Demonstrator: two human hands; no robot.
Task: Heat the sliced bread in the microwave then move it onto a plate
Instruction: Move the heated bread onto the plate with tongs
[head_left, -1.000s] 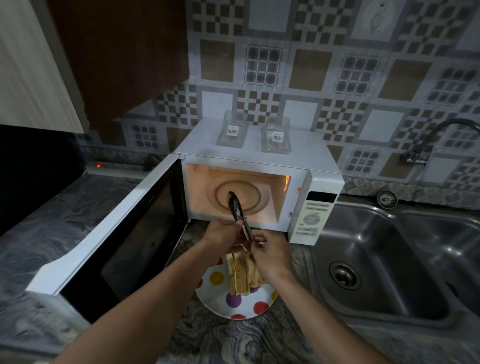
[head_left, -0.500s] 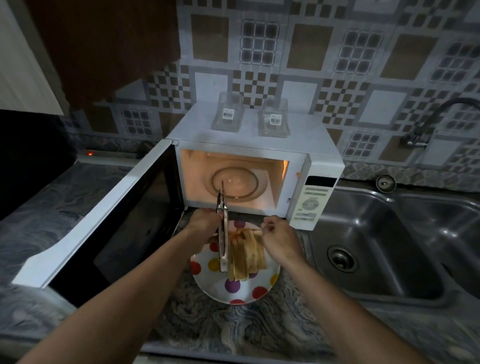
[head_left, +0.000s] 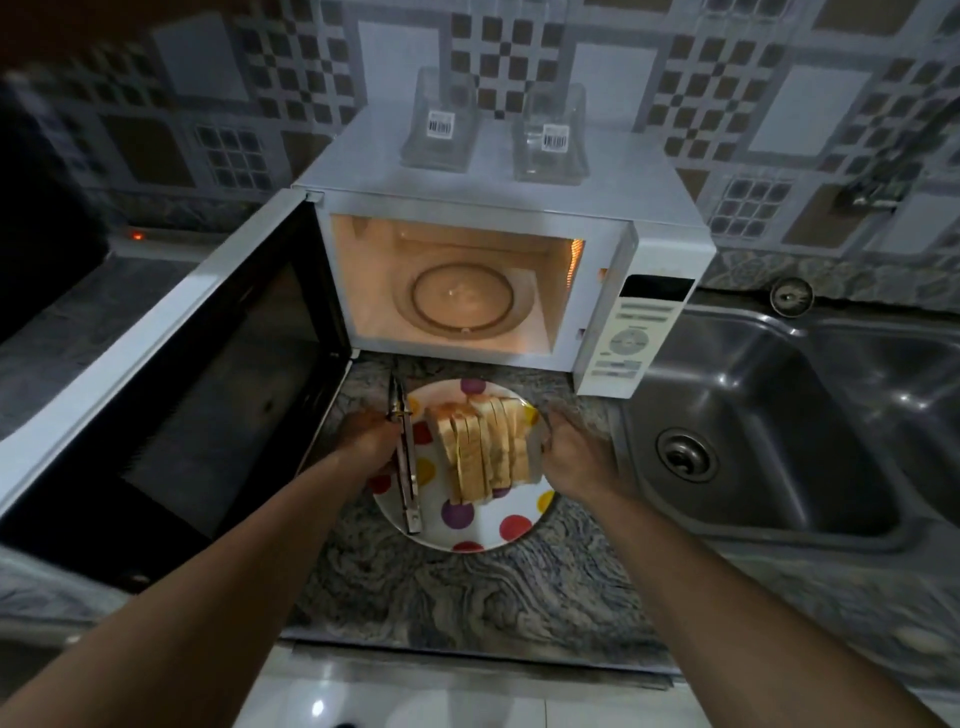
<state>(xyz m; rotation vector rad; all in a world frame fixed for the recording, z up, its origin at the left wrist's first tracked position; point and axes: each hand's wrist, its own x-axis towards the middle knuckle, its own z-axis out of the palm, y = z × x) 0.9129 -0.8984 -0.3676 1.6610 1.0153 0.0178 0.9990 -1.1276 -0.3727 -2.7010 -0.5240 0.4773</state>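
A row of bread slices (head_left: 480, 449) stands on edge on a white plate with coloured dots (head_left: 483, 527), on the counter just in front of the microwave (head_left: 519, 171). The microwave's door (head_left: 208, 384) is swung open to the left. Its inside is lit and the glass turntable (head_left: 462, 299) is bare. My left hand (head_left: 366, 441) grips metal tongs (head_left: 406, 467), which lie along the plate's left side, tips toward me. My right hand (head_left: 576, 457) is curled at the plate's right rim, against the bread.
Two clear glass containers (head_left: 441, 122) with barcode labels stand on top of the microwave. A steel double sink (head_left: 769, 431) lies right of the plate, with a tap (head_left: 872, 192) on the tiled wall. The marble counter (head_left: 467, 587) runs to its front edge below my arms.
The tongs have come down from upright in front of the microwave opening to lie beside the bread. My hands have spread to either side of the plate.
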